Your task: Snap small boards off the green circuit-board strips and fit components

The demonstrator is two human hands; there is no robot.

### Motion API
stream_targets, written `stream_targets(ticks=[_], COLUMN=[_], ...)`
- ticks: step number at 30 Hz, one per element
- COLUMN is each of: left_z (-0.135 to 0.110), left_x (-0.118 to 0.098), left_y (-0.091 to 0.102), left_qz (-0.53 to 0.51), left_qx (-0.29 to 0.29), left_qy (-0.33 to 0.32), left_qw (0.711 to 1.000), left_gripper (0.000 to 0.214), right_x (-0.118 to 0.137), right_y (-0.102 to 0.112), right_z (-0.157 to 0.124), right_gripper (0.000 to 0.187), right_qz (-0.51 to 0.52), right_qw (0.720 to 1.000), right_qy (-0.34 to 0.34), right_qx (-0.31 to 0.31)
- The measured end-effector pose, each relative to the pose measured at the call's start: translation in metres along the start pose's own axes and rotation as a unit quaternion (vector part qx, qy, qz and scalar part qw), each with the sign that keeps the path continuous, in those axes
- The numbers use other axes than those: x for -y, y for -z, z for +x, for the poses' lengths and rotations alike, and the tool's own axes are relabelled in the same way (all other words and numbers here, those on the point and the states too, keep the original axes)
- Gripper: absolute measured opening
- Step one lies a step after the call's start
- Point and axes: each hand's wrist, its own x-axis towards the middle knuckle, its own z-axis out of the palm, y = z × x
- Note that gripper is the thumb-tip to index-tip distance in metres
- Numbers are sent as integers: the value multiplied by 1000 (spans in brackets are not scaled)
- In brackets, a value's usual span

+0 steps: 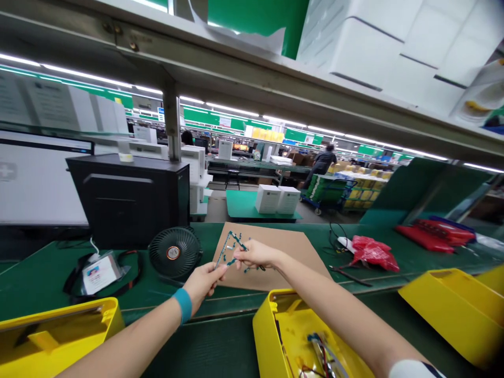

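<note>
My left hand (203,282), with a blue band at the wrist, pinches the lower end of a thin teal frame-like part (231,248). My right hand (256,254) is closed on the same part from the right. Both hands hold it up just over a brown cardboard sheet (291,251) lying on the green bench. A few small teal pieces show under my right hand. Directly below my right forearm stands a yellow bin (271,336) holding wires and small parts.
A small black fan (174,253) and a badge on a lanyard (99,273) lie left of the cardboard, in front of a black box (129,199) and a monitor (35,184). More yellow bins (452,307) (59,328) flank me. Red bags (374,252) lie right. A person stands far off.
</note>
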Motion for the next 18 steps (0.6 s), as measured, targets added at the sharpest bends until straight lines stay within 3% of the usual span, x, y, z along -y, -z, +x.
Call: stream_targets(ticks=[6,11,15,18], left_z=[3,0,3,5], left_x=[1,0,2,7], left_y=[6,4,8,12], left_qz=[-7,-39,-84,-84], left_qx=[1,23,-18,-60], left_qy=[11,14,26,64], left_qw=[1000,999,996,993], left_gripper=[45,45,49,55], right_x=[-5,-4,-9,-21], right_y=[-3,-1,15,28], right_z=[2,2,11,25], right_gripper=[30,34,31,26], right_qz=[25,47,-82,-191], right_qw=[1000,998,996,977], right_qy=[9,4,-35,-89], right_qx=[-10,46,24,-24])
